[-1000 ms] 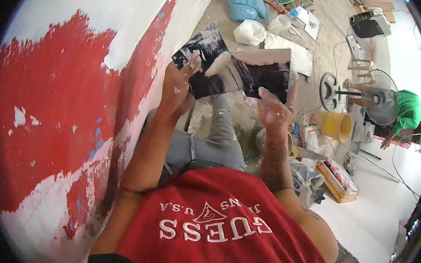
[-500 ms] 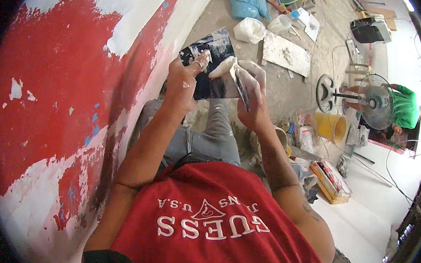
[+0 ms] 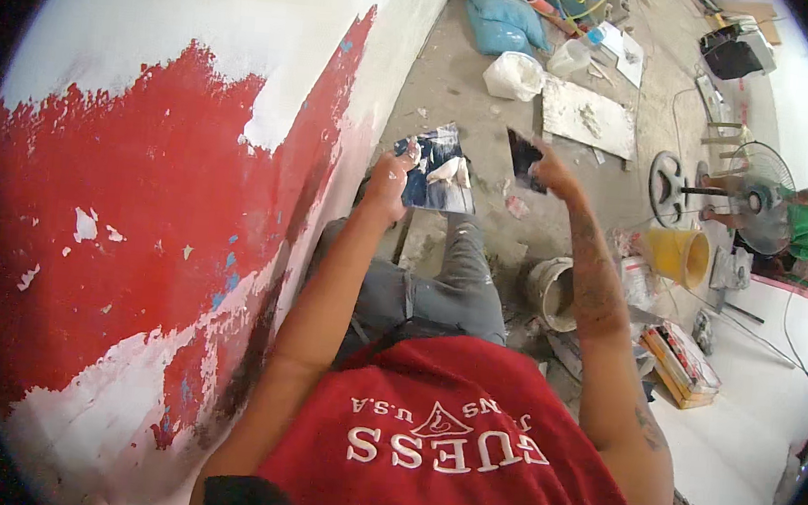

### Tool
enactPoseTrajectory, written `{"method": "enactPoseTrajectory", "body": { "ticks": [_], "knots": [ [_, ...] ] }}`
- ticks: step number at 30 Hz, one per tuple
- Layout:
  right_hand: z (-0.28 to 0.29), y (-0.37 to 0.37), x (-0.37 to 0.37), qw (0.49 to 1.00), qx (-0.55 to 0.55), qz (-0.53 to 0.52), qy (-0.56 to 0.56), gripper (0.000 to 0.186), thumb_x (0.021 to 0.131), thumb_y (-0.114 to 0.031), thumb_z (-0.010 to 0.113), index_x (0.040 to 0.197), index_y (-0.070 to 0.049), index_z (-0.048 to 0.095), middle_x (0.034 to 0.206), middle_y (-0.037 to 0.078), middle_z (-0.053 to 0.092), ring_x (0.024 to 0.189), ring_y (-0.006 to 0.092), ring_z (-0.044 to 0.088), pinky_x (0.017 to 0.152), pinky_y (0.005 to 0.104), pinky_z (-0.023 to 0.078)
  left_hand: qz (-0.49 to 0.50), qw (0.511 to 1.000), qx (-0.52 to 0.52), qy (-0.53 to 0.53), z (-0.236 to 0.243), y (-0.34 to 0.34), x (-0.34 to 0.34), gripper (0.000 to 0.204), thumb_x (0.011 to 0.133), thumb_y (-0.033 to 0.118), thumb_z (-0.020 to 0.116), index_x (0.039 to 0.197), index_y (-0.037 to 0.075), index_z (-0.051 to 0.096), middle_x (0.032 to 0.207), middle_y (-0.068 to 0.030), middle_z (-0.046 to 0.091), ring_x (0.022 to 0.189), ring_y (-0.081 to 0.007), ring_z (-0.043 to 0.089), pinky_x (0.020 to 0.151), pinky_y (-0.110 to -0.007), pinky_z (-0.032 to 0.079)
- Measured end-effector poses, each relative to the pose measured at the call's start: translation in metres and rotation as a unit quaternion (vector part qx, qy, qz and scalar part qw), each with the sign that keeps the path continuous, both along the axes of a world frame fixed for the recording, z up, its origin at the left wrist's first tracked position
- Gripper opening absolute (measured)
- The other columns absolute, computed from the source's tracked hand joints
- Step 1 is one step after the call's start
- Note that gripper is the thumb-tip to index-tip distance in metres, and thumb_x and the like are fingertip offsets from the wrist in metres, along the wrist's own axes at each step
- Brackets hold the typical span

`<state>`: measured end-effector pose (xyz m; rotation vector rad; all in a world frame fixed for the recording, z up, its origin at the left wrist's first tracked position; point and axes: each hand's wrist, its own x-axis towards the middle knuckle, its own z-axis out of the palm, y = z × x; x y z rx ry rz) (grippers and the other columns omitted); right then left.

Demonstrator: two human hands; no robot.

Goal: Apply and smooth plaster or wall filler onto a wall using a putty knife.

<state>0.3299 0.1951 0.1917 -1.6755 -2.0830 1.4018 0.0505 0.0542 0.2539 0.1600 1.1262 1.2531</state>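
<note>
The left hand [image 3: 390, 185] pinched a dark flat plate [image 3: 428, 194] by its left edge, above the floor [image 3: 622, 188]. A lump of white paste [image 3: 447, 171] lay toward the plate's right edge; it looked soft and apt to slide if tilted. The right hand [image 3: 554, 173] gripped a dark blade [image 3: 524, 156] by its right edge, apart from the plate. Plate and blade seemed light, stiff, slick where smeared, best held by a clean edge.

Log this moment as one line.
left grip: dark plate with white paste | right grip: dark blade | plate and blade: apart | wall: red and white
</note>
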Motion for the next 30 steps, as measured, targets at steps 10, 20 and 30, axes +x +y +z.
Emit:
{"method": "enactPoseTrajectory", "body": {
  "ticks": [10, 20, 30],
  "knots": [
    [0.053, -0.026, -0.095, 0.942, 0.176, 0.282, 0.043, 0.059, 0.061, 0.007, 0.039, 0.12, 0.001, 0.041, 0.115, 0.023, 0.048, 0.109, 0.032, 0.044, 0.094, 0.0332, 0.032, -0.035, 0.982, -0.128, 0.138, -0.089, 0.043, -0.028, 0.045, 0.079, 0.042, 0.055, 0.088, -0.001, 0.051, 0.079, -0.015, 0.056, 0.066, -0.0255, 0.056, 0.063, -0.04, 0.045],
    [0.001, -0.069, -0.11, 0.965, 0.139, 0.186, 0.126, 0.058, 0.058, 0.006, 0.04, 0.116, -0.002, 0.046, 0.112, 0.022, 0.05, 0.106, 0.0354, 0.046, 0.089, 0.0377, 0.037, -0.173, 0.905, -0.146, 0.359, -0.116, 0.076, -0.017, 0.037, 0.078, 0.035, 0.06, 0.077, -0.002, 0.054, 0.069, -0.0101, 0.053, 0.058, -0.0225, 0.048, 0.053, -0.037, 0.04],
    [-0.008, -0.093, -0.1, 0.978, 0.008, 0.138, 0.155, 0.059, 0.056, 0.008, 0.04, 0.113, 0.0, 0.048, 0.106, 0.019, 0.055, 0.098, 0.0271, 0.052, 0.084, 0.0336, 0.04, -0.306, 0.834, -0.035, 0.459, -0.152, 0.117, -0.018, 0.048, 0.077, 0.041, 0.058, 0.082, -0.007, 0.056, 0.076, -0.0164, 0.058, 0.069, -0.0221, 0.052, 0.056, -0.043, 0.041]
  ]
}}
